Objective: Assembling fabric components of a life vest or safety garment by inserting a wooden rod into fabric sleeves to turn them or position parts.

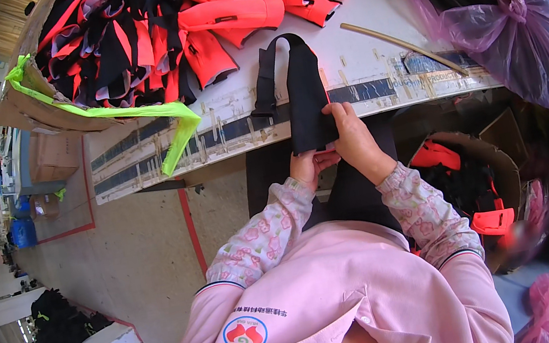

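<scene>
My left hand (308,163) and my right hand (351,135) both grip the lower end of a black fabric piece with a strap loop (300,87). The piece hangs over the front edge of a white worktable (372,60), and its loop lies on the tabletop. My left hand pinches the bottom hem from below; my right hand presses on the right edge, where a thin red lining shows. A heap of red and black fabric pieces (171,29) lies on the table beyond it.
A purple plastic bag (502,10) tied in a knot sits at the table's right. A thin stick (403,48) lies beside it. A cardboard box (485,172) with red and black pieces stands at my right. A neon-green strip (134,111) hangs off a carton at left.
</scene>
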`<state>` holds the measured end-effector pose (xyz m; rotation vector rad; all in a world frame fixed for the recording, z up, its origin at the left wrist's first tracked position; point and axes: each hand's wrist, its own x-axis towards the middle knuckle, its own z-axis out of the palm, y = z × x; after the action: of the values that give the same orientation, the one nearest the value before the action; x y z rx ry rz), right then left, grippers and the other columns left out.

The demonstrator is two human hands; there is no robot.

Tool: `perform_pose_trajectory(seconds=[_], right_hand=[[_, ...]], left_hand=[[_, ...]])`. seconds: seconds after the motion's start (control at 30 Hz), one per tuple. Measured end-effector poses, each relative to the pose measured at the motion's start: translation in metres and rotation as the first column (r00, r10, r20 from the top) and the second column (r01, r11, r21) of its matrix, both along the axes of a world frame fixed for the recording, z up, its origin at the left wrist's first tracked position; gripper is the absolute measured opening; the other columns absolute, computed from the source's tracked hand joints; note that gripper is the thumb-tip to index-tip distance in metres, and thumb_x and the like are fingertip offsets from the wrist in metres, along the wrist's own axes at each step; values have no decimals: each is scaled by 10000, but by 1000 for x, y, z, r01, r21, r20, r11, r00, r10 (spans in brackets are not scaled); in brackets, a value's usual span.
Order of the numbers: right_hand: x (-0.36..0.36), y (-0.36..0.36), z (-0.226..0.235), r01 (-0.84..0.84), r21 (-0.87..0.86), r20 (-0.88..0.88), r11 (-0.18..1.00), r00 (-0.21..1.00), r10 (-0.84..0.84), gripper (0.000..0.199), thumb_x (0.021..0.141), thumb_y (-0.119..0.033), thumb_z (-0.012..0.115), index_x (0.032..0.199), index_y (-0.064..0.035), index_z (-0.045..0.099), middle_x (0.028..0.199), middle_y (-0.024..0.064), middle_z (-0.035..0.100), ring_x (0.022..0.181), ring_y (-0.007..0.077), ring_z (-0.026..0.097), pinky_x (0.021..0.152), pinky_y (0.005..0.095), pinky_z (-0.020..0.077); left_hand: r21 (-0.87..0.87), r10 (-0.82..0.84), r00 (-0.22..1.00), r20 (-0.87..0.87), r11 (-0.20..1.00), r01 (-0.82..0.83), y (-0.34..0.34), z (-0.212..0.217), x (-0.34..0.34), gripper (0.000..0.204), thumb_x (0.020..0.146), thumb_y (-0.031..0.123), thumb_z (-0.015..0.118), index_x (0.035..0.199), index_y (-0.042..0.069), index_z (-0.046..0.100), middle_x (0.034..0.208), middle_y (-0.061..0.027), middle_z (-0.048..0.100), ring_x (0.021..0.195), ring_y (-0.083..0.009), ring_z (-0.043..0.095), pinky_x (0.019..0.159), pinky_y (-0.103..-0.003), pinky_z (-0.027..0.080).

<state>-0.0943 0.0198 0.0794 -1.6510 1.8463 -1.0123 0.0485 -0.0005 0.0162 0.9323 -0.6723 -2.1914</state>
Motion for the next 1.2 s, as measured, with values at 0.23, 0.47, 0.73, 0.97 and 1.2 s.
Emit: perform_pose_trajectory(seconds=[0.23, 0.47, 0.73, 0.97, 1.2], right_hand=[[4, -1, 6, 14, 108, -73, 994, 997, -6, 527, 600, 118, 587, 1077, -63, 455, 1010, 195, 466, 862, 426, 537, 733, 448, 462], [-4, -1, 23, -101, -20, -234, 995, 968, 94, 600, 585, 53, 632, 1148, -52, 454, 1130, 174, 467, 1003, 371, 510, 852, 400, 441], [3, -21, 0, -309, -73, -490, 948, 839, 236, 643, 692, 8, 541, 1310, -12, 363, 1379, 171, 328, 1295, 306, 296, 1062, 366, 261], [-8, -25, -9, -404, -44, -514, 914, 794, 326, 740, 651, -9, 596, 1339, -14, 323, 1404, 165, 292, 1312, 311, 260, 1081, 377, 231], [-175, -35, 7, 81, -187, -186, 979, 976, -117, 394, 797, -58, 546, 1189, -42, 521, 987, 174, 626, 927, 343, 593, 817, 355, 461]], left_hand=[[-4, 89, 972, 218, 996, -91, -4, 5, -12, 330, 932, 284, 410, 1154, 58, 502, 977, -125, 619, 753, -244, 643, 669, -344, 550], [-26, 102, 988, 116, 995, -100, -3, 14, -10, 318, 946, 209, 409, 1229, 71, 444, 1135, -95, 562, 831, -248, 631, 710, -382, 555], [16, 119, 988, 96, 993, -121, -8, -4, -15, 324, 939, 172, 421, 1259, 119, 430, 1154, -70, 552, 852, -203, 606, 709, -331, 531], [59, 167, 979, 116, 983, -174, -5, -6, -21, 286, 924, 123, 426, 1205, 101, 477, 1141, -104, 557, 941, -252, 599, 790, -398, 511], [49, 65, 996, 53, 997, -67, -6, 13, -19, 264, 921, 108, 442, 1175, 51, 488, 1121, -118, 566, 958, -270, 600, 833, -418, 510]])
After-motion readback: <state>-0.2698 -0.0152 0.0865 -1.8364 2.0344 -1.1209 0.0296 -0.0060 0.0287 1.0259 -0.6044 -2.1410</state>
